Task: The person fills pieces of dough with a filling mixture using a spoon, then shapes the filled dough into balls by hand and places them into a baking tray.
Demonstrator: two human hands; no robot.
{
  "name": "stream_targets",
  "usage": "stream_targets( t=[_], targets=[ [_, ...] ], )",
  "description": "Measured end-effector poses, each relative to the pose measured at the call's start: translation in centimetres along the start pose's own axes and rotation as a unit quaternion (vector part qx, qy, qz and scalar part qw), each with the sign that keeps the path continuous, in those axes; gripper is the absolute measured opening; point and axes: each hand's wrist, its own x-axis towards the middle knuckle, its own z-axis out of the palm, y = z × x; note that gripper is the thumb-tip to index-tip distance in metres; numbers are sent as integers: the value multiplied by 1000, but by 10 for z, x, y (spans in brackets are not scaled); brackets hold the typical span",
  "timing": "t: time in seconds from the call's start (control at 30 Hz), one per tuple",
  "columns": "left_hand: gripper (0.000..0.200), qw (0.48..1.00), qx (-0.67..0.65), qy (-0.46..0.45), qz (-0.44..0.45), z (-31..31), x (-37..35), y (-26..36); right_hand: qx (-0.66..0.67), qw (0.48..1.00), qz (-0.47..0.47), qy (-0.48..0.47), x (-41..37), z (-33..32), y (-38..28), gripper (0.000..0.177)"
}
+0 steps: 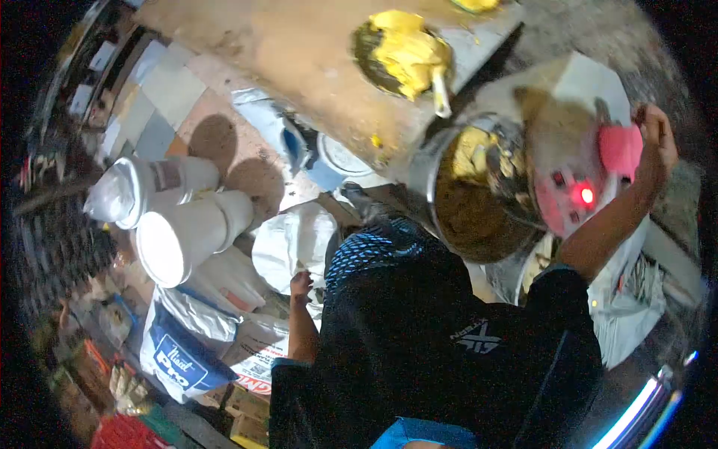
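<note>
My right hand [657,138] is raised at the far right with fingers curled at the edge of a pink flat piece [621,152], whose kind I cannot make out. Beside it stands a mixing machine [557,142] with a glowing red light [586,195]. Under the machine is a metal bowl [432,179] holding brown mix and a pale yellow lump [473,155]. A dark mixing tool [512,165] reaches into the bowl. My left hand [301,284] hangs low at my side, fingers curled, over a round white shape [292,243]; nothing shows in it.
A table [299,45] ahead bears a dish of yellow paste [407,56] with a white-handled tool [440,93]. White buckets [179,243] lie at the left. A blue and white sack [183,359] sits below them, near another printed bag [258,348].
</note>
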Motion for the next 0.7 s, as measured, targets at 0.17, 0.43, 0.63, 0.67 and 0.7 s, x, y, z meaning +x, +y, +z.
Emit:
stream_targets(
  t=[0.17,0.43,0.63,0.67,0.7],
  targets=[
    [20,989,-46,38,133,-70,3,86,228,951,-75,-194,-16,242,-172,23],
    [18,961,162,171,143,-236,83,201,333,887,-135,-290,-87,541,-430,14],
    [13,944,58,73,316,-261,30,427,267,871,-144,-386,-93,762,-513,8],
    [12,968,24,59,242,-269,27,467,226,869,-259,-355,-94,799,-520,12],
    [11,958,-24,43,284,-278,21,508,186,876,-266,-357,-98,825,-533,15]
  ],
)
